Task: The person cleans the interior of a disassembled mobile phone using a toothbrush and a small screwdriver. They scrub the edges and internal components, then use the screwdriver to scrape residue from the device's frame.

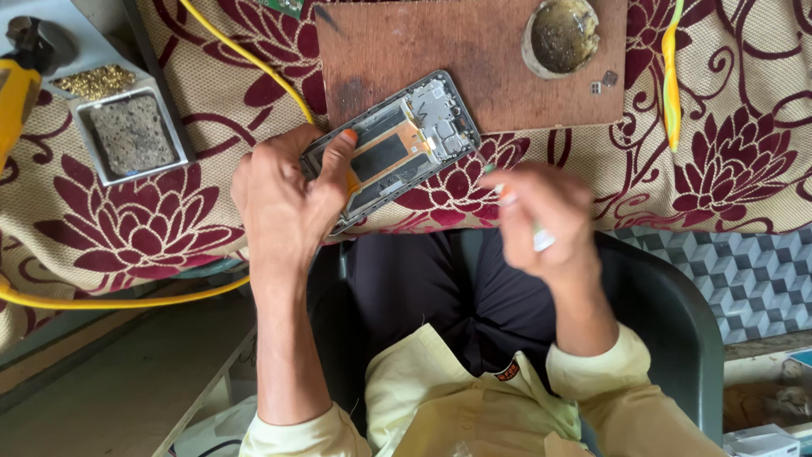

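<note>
Opened phone [392, 151] lies on the counter edge, partly on a wooden board [474, 59]. Left hand [283, 199] pinches its near-left end, thumb on top. Right hand [541, 220], blurred, closed around a small tool. Phone looks light, stiff, fragile inside; best held by the frame edges.

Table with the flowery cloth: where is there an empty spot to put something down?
Bare cloth lies right of the wooden board, past the yellow-green tool. More lies below the metal tray, left of the left hand. It is crowded around the opened phone and right hand.
</note>
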